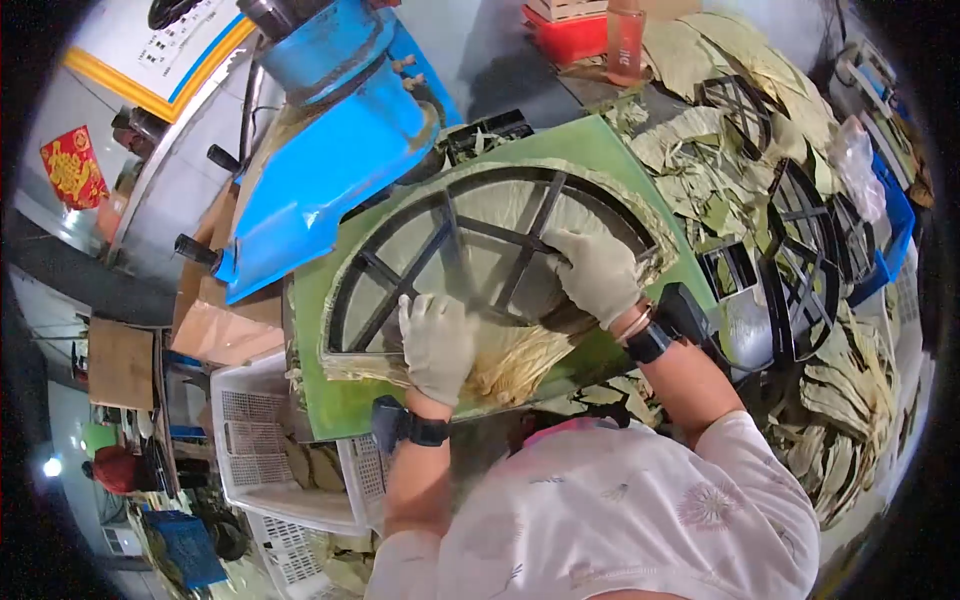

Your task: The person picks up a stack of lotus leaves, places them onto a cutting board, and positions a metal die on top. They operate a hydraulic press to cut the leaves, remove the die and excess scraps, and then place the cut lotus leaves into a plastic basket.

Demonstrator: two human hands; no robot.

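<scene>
A black fan-shaped cutting die (447, 214) with crossbars lies on a stack of pale dried leaves (530, 365), which rests on a green cutting board (330, 410). My left hand (437, 345), in a whitish glove, grips the die's near edge at the lower left; its fingertips reach over the frame. My right hand (597, 275), gloved the same way, has its fingers closed around the die near a crossbar on the right side. Parts of the frame under both palms are hidden. Leaf edges stick out around the die's rim and bunch up between my hands.
A blue press arm (330, 170) stands at the board's far left. More black dies (800, 250) and loose leaves (840, 400) lie to the right. White plastic crates (255, 440) sit at the lower left. A reddish bottle (625, 45) stands at the back.
</scene>
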